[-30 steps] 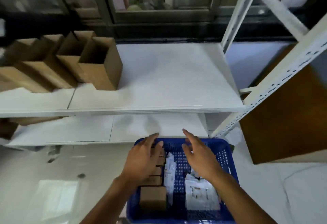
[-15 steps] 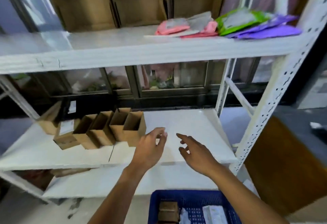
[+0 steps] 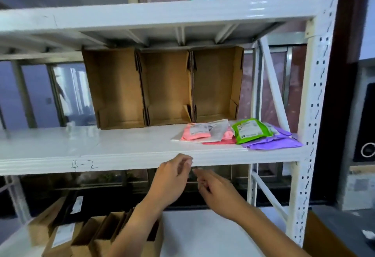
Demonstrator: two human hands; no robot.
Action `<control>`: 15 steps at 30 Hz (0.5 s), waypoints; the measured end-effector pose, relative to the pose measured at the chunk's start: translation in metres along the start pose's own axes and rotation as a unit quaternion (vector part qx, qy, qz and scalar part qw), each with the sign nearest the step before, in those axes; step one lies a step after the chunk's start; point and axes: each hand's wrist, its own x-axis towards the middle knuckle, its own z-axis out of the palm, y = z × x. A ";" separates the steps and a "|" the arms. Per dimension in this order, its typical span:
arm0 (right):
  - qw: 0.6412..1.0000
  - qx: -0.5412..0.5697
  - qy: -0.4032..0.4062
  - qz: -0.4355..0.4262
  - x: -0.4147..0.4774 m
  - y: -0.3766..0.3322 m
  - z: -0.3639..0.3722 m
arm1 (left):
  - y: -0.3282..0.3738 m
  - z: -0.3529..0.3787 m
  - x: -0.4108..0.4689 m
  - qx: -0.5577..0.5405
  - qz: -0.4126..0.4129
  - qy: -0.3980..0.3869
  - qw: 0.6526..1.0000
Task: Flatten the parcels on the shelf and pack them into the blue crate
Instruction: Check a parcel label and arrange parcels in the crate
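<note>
The parcels [image 3: 228, 135] are seen on the right part of the white shelf [image 3: 121, 151], which is marked by hand with "4-2" on its front edge. They are laid flat and partly over one another. A pink parcel [image 3: 195, 131] is at the left, a grey-white parcel [image 3: 218, 129] is laid over it, and a red parcel [image 3: 220, 141] is under both. A green parcel [image 3: 250, 129] is to the right, and purple parcels [image 3: 276, 143] are at the far right, close to the white post [image 3: 312, 114]. Behind them, three open cardboard boxes [image 3: 168, 86] are stood in a row with the openings turned to the camera.

Both hands are held in front of the shelf, lower than the parcels and to their left. No parcel is touched by them. The left hand [image 3: 172, 177] is raised before the front edge of the shelf. Its fingers are loosely curled, with the fingertips [image 3: 187, 160] near the thumb, and nothing is held in them. The right hand [image 3: 219, 193] is found just beside it, a little lower. Its forefinger is stretched toward the left hand, the other fingers are loosely bent, and nothing is held there either. The pink parcel is the one nearest to the fingers, above the left fingertips and slightly to the right, with a clear gap between.

On the lower shelf [image 3: 203, 232], at the bottom left, a row of small cardboard boxes [image 3: 97, 234] is partly hidden by the left forearm. White labels are seen on two of them.
</note>
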 end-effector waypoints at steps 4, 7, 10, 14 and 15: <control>0.999 -0.024 0.013 -0.023 0.041 -0.021 -0.032 | 0.010 -0.018 0.037 0.020 -0.005 0.000 1.000; 0.998 -0.047 0.038 -0.013 0.074 -0.022 -0.049 | 0.010 -0.022 0.061 0.056 0.005 0.005 0.998; 0.994 -0.070 0.085 0.006 0.103 -0.014 -0.061 | 0.000 -0.019 0.088 0.082 0.016 0.019 0.996; 0.989 -0.096 0.105 0.048 0.132 0.000 -0.069 | -0.020 -0.011 0.121 0.124 0.004 0.018 0.992; 0.988 -0.105 0.097 0.062 0.139 0.003 -0.070 | -0.024 -0.009 0.127 0.138 -0.005 0.007 0.990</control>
